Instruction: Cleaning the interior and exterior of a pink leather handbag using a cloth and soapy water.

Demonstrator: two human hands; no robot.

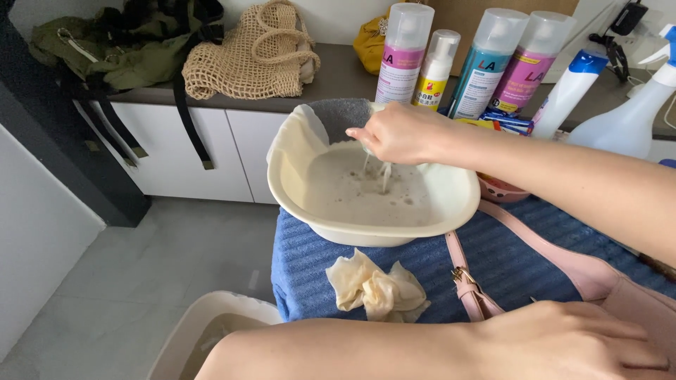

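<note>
My right hand [398,134] hovers over the far rim of a cream plastic basin [366,236] of murky water, fingers pinched shut on a small wet cloth that drips thin streams into the basin. My left hand [563,345] lies pressed on a pink leather bag [620,288] at the lower right, its strap and gold buckle [468,278] reaching toward the basin. A crumpled cream cloth [377,285] lies in front of the basin on a blue ribbed towel [317,260]. Another cream cloth [296,137] and a grey one [341,112] hang over the basin's back rim.
Several spray cans [405,49] and white trigger bottles [627,119] stand behind the basin on a dark counter. A net bag [246,56] and a green bag [113,46] sit at the left. A second basin [204,320] of water stands on the floor, bottom left.
</note>
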